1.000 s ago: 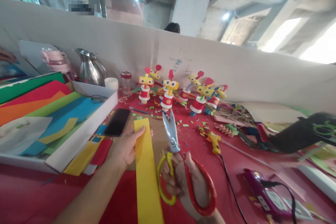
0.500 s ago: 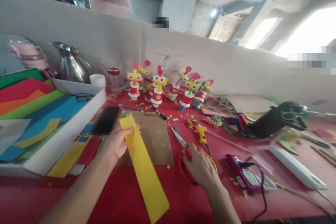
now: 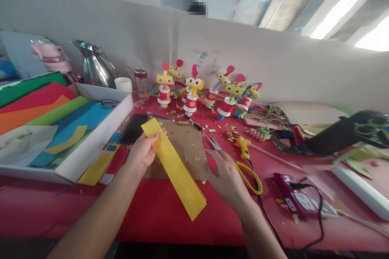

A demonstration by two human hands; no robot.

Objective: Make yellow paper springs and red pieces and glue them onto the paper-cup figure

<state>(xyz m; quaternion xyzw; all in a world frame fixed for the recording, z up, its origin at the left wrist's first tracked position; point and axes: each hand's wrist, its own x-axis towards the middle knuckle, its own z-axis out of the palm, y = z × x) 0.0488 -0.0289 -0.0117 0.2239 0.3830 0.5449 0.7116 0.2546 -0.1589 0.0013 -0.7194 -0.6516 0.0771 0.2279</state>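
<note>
My left hand (image 3: 146, 147) pinches the upper end of a long yellow paper strip (image 3: 178, 170), thumb on top. The strip looks layered or folded along its right edge and slants down toward the front of the table. My right hand (image 3: 226, 174) is a little blurred, with a gap showing between thumb and fingers. It hovers over the scissors, which lie on the table; their blades (image 3: 214, 143) stick out beyond the fingers and the yellow-lined handle loop (image 3: 252, 179) shows at the right. The other loop is hidden. A brown cutting board (image 3: 182, 145) lies behind the strip.
Several paper-cup figures (image 3: 191, 103) stand against the wall. A yellow glue gun (image 3: 243, 147) and purple device (image 3: 293, 196) with cables lie right. At left are a white box (image 3: 91, 141) of coloured paper, a phone (image 3: 133, 128), a steel jug (image 3: 97, 64) and a cup (image 3: 123, 85).
My right hand has come off the scissors and shifted left, while the scissors stayed in place. My left hand still holds the yellow strip, its lower end now higher. The view has tilted slightly.
</note>
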